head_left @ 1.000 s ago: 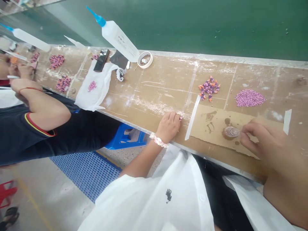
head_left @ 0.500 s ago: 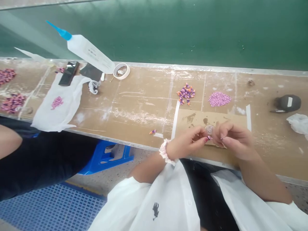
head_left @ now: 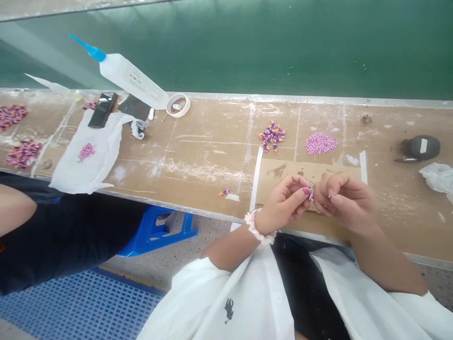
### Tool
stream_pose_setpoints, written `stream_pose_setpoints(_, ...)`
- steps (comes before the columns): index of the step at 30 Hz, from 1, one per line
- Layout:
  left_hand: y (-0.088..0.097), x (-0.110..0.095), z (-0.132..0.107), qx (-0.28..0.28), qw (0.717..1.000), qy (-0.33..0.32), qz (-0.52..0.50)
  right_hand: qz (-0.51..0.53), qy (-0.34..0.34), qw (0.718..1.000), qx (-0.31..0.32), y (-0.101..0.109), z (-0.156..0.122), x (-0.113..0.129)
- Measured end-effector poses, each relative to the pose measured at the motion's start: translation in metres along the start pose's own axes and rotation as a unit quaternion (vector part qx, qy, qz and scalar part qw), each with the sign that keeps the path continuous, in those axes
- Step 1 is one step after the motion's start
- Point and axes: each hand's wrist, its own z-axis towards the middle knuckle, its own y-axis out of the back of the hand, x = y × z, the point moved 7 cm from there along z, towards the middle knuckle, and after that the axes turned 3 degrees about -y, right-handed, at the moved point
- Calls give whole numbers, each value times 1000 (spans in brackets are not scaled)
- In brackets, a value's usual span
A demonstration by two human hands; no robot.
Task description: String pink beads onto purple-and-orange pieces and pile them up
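Note:
My left hand (head_left: 288,200), with a pale scrunchie at its wrist, pinches a small purple-and-pink piece (head_left: 311,196) between thumb and fingertips. Close beside it, my right hand (head_left: 345,200) is closed, thumb against forefinger, on a tiny light speck too small to name. Both hands are over a taped-down cardboard sheet (head_left: 269,184). Behind the sheet lie a pile of purple-and-orange figure-like pieces (head_left: 272,137) and a heap of small pink pieces (head_left: 321,143). One more purple-and-orange piece (head_left: 224,192) lies alone near the table's front edge.
A white bottle with a blue nozzle (head_left: 132,80) leans near a tape roll (head_left: 178,105) and a phone (head_left: 103,110). Pink bits rest on a white cloth (head_left: 99,163). At right are a black rounded object (head_left: 423,148) and crumpled plastic (head_left: 439,179). A person's leg (head_left: 71,236) is at left.
My left hand has shifted slightly right and turned, bringing the purple-and-pink piece up nearer my right hand. My right hand stays almost in place. The view has moved slightly.

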Motion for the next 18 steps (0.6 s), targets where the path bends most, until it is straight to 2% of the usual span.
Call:
stream_pose_setpoints(4,0,-7,-1,-12,999,-41,-28,-141,14,989,-44,7,-3,3)
stream_pose_setpoints(9,-2,-11,-1,11,996,-82,-36,-348,48,935,-44,0,-4,9)
stream_pose_setpoints(12,-2,-10,-1,11,996,-90,-27,-390,69,917,-43,-5,-3,14)
stream_pose_setpoints(18,-5,-9,0,19,993,-118,-9,-423,73,902,-37,-7,-2,17)
